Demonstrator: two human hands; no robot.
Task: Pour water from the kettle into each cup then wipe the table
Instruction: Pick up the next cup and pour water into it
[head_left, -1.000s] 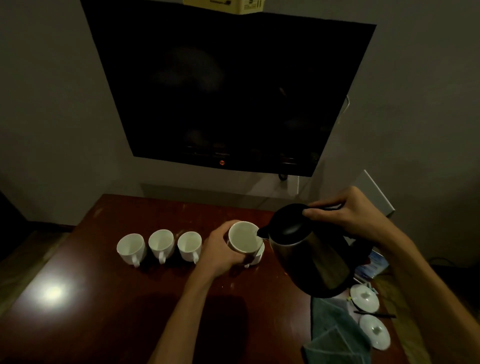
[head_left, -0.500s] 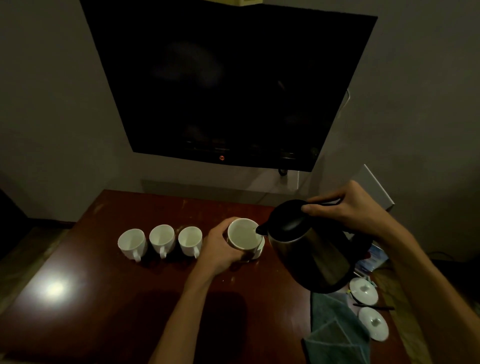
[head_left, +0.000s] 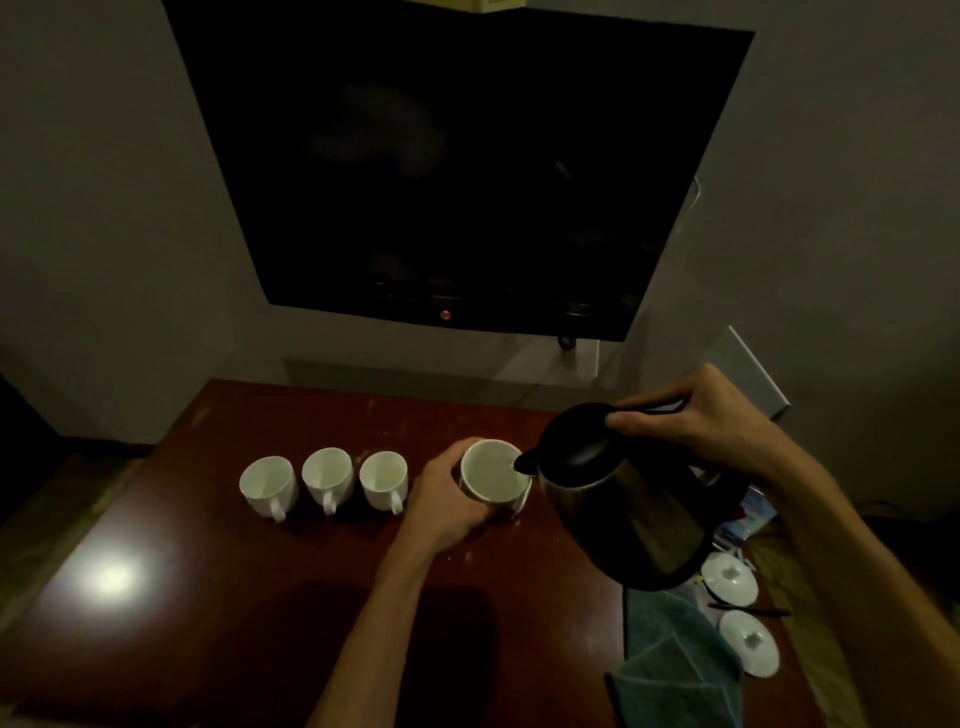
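Note:
My right hand (head_left: 696, 415) grips the handle of a steel kettle (head_left: 623, 514) with a black lid, tilted left, its spout over the rim of a white cup (head_left: 491, 475). My left hand (head_left: 449, 499) is wrapped around that cup, held just above another white cup mostly hidden beneath it. Three more white cups stand in a row to the left on the dark red table (head_left: 260, 597): the left cup (head_left: 267, 483), the middle cup (head_left: 327, 475) and the right cup (head_left: 384, 478). A folded teal cloth (head_left: 675, 670) lies at the table's near right.
Two white lids (head_left: 730, 577) (head_left: 750, 642) lie right of the cloth, with a thin dark stick between them. A black screen (head_left: 457, 156) hangs on the wall behind the table. A white box (head_left: 748, 374) stands at the far right.
The kettle and the held cup have stayed together with the spout at the cup's rim; the view has shifted slightly. The row of three cups has not moved.

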